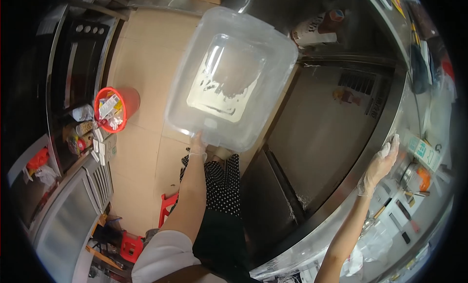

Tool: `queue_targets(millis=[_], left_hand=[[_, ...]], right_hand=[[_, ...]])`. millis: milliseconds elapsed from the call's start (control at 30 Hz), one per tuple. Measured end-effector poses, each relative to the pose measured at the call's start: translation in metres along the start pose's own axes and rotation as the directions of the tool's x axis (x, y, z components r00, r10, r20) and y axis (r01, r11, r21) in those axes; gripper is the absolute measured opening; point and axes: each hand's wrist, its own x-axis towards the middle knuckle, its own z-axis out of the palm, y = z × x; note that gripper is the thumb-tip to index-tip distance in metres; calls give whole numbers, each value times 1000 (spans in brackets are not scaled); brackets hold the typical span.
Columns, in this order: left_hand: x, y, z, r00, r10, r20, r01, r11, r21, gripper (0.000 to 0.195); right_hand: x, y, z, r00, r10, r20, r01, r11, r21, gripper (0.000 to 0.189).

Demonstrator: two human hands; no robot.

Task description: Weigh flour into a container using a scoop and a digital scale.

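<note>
My left hand [198,144], in a thin clear glove, grips the near rim of a large translucent plastic tub [179,89]. The tub hangs over the floor in front of me, and I look down into it. A pale cream-coloured layer [212,100] covers part of its bottom; whether it is powder or liquid I cannot tell. Off to the right, my gloved right hand [384,162] is held at the edge of the stainless steel counter [396,114]. Its thumb stands apart from the fingers, and nothing shows in it. Contact with the counter is unclear.
A red bin [135,100] with wrappers stands on the tiled floor at left, near an oven [82,67]. Steel cabinet doors [314,129] run along my right. Knives [404,211] and a metal bowl [409,175] lie on the right counter. Red plastic stools [131,244] are low left.
</note>
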Motion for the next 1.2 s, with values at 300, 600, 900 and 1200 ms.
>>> queue_targets(millis=[300, 600, 900, 1200], left_hand=[[-108, 61, -1, 975, -151, -162, 207, 881, 426, 52], [-267, 184, -152, 968, 134, -211, 39, 754, 656, 76], [-420, 150, -273, 802, 281, -527, 264, 625, 734, 59], [-552, 61, -193, 697, -125, -706, 302, 944, 131, 63]], right_hand=[[-8, 4, -5, 998, 14, -60, -19, 997, -81, 32], [-10, -12, -20, 991, 72, -112, -95, 971, -217, 29], [-5, -3, -12, 997, -72, -39, 56, 949, -312, 30], [82, 23, 87, 833, -339, 437, 364, 931, 28, 53]])
